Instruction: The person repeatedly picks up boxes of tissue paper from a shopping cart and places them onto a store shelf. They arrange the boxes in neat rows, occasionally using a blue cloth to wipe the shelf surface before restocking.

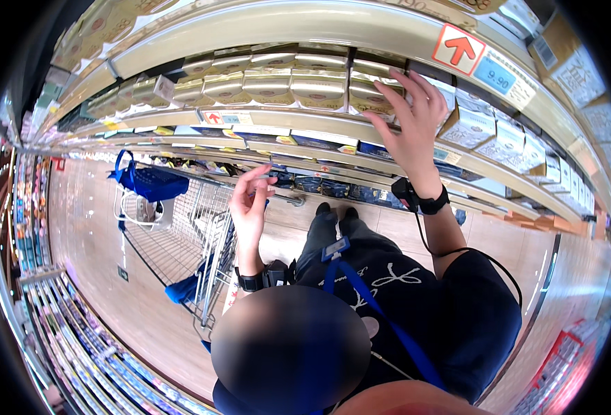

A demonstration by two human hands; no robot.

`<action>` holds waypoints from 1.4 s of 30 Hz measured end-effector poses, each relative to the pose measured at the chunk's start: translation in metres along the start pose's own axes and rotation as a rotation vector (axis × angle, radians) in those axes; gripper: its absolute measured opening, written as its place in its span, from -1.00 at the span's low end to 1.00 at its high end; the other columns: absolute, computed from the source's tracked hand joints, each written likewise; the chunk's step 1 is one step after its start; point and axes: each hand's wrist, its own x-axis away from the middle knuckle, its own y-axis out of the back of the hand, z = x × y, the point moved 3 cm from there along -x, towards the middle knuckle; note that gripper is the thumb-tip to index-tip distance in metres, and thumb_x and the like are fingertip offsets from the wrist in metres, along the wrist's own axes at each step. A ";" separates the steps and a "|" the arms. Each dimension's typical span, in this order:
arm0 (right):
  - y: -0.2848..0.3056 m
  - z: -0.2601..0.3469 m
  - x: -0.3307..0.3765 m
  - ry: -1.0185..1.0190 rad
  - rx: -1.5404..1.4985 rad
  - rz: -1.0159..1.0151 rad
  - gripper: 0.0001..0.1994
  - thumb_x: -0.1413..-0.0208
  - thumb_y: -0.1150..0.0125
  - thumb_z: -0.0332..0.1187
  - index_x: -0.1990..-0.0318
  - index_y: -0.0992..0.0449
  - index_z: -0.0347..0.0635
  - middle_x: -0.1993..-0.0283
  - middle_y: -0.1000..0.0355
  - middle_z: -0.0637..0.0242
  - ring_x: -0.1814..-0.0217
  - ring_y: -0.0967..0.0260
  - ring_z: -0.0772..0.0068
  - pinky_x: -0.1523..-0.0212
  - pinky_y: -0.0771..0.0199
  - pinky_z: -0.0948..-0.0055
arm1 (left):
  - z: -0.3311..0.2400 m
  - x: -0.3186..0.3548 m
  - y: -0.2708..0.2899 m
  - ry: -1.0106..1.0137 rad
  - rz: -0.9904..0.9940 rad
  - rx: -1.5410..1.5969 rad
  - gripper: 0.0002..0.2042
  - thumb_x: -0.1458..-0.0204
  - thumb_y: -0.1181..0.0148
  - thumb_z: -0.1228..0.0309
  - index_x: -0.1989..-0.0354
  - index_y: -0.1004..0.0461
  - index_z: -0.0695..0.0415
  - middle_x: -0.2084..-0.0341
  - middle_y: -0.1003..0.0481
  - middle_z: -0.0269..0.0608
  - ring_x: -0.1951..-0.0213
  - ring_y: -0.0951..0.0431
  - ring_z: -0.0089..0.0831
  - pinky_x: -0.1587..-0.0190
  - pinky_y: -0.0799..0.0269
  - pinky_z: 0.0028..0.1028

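Observation:
My right hand [413, 121] is raised to the shelf with its fingers spread. The fingertips overlap the front of a gold box [369, 99] at the end of a row; whether they touch it I cannot tell. Several more gold boxes [271, 90] stand side by side to the left, and white boxes [470, 126] stand to the right. My left hand [249, 204] hangs lower, in front of the lower shelves and beside the cart. Its fingers are loosely bent and apart, with nothing visible in them. Both wrists wear black bands with small devices.
A metal shopping cart [170, 238] stands at my left, with a blue bag [150, 181] and a white container [145, 211] in it. Shelf edges with price tags [496, 74] run across in front. Dark blue packages [336, 188] sit low down. Another stocked shelf [87, 346] lies behind left.

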 end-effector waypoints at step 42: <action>0.032 0.094 0.259 0.598 -0.652 0.904 -0.61 0.07 -0.19 0.15 0.52 -0.50 0.01 0.51 -0.40 0.43 0.33 -0.33 0.38 0.14 -0.13 0.29 | 0.086 0.321 -0.053 0.776 -0.658 -1.158 -0.54 -0.07 0.13 -0.01 0.39 -0.63 0.06 0.53 -0.55 0.05 0.39 -0.57 -0.01 0.27 -0.47 -0.17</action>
